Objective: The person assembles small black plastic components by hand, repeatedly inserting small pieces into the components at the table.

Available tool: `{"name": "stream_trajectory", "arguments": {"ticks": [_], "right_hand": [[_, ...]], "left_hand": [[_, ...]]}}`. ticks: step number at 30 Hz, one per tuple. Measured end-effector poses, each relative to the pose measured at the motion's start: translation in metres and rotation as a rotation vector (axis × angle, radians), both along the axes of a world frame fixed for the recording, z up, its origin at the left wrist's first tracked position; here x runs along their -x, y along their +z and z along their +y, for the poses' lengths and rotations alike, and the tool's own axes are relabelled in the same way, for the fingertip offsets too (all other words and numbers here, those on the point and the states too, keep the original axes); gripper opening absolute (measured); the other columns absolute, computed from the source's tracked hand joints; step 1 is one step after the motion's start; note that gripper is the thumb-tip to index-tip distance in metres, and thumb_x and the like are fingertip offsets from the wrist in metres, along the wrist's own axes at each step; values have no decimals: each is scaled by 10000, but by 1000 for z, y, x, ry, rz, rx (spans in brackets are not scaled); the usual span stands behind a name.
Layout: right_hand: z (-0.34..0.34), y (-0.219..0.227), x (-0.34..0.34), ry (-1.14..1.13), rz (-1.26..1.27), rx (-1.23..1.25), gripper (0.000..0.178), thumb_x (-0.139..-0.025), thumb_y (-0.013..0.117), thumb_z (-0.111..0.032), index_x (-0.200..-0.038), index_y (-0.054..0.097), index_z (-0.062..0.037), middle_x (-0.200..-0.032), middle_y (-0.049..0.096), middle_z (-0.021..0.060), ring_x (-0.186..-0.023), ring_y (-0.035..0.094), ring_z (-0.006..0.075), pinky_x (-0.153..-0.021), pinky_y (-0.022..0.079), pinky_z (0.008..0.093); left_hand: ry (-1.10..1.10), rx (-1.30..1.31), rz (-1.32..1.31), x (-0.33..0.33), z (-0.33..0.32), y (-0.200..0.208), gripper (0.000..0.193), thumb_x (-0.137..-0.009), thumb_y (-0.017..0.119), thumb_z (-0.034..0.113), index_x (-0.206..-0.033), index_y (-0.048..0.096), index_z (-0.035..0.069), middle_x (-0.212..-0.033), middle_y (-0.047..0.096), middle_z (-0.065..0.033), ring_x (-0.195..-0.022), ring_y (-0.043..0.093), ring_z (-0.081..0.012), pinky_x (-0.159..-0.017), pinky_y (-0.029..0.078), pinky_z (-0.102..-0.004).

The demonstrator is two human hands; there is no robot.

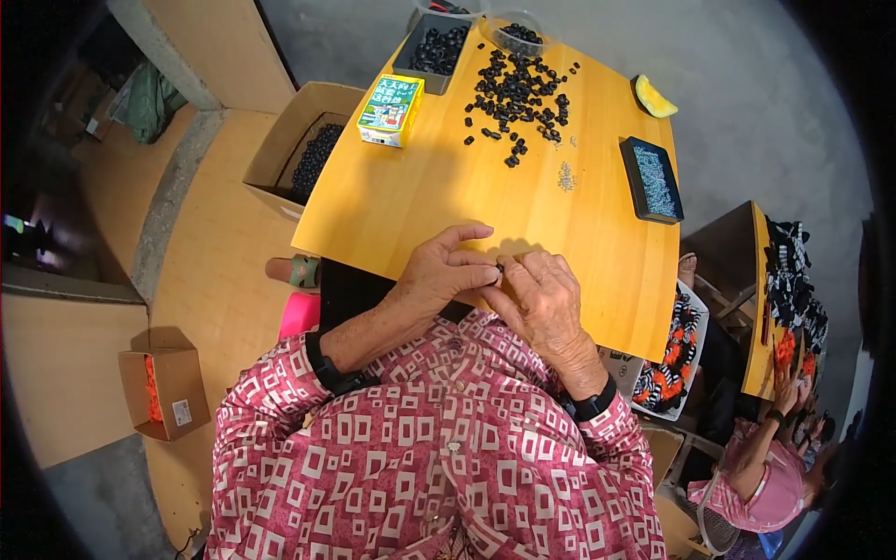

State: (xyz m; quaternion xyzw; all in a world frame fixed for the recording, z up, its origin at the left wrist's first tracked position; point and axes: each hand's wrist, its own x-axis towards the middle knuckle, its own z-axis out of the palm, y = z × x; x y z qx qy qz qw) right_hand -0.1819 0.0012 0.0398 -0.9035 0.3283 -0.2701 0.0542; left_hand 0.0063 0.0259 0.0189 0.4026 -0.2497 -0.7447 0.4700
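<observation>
My left hand (439, 271) and my right hand (541, 299) meet at the near edge of a yellow wooden table (392, 205). Their fingertips pinch together on one small black part (500, 269), mostly hidden by the fingers. A loose pile of small black parts (518, 93) lies at the far middle of the table. A few tiny silver pieces (566, 175) lie beyond my right hand.
A dark tray of black parts (429, 51) and a clear tub (518, 33) sit at the far edge. A green-yellow box (390, 109), a black tray of silver pieces (651, 179), a yellow wedge (653, 98). Cardboard boxes (299, 149) (163, 383) stand left. Another person (765, 467) works at right.
</observation>
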Motion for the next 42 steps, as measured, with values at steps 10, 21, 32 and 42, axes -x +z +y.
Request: {"name": "stream_trajectory", "arguments": {"ticks": [10, 21, 32, 42], "right_hand": [[-5, 2, 0, 26, 53, 4, 271, -758, 799, -206, -869, 625, -31, -749, 576, 106, -718, 600, 283, -677, 466, 387], [-7, 3, 8, 58, 34, 82, 246, -712, 804, -186, -810, 634, -36, -695, 568, 77, -659, 603, 254, -620, 471, 366], [0, -4, 12, 110, 118, -24, 280, -752, 779, -176, -760, 532, -45, -727, 542, 115, -675, 600, 301, -661, 512, 414], [5, -4, 7, 75, 92, -40, 260, -756, 773, -159, -766, 543, -39, -713, 548, 125, -690, 608, 317, -667, 521, 423]], "left_hand": [[-8, 34, -14, 1, 1, -4, 586, -858, 750, 31, -1385, 493, 41, -974, 706, -70, -866, 673, -129, -787, 548, -241], [-154, 124, -58, -5, 4, -12, 560, -910, 707, 62, -1417, 471, 33, -982, 704, -74, -876, 658, -103, -794, 530, -229], [-193, 202, -249, -1, 4, -8, 561, -888, 671, -19, -1411, 481, 45, -965, 727, -82, -880, 648, -83, -800, 516, -218], [-170, 231, -293, -2, 9, -6, 548, -881, 674, -25, -1394, 492, 39, -954, 726, -82, -876, 646, -80, -796, 518, -219]]}}
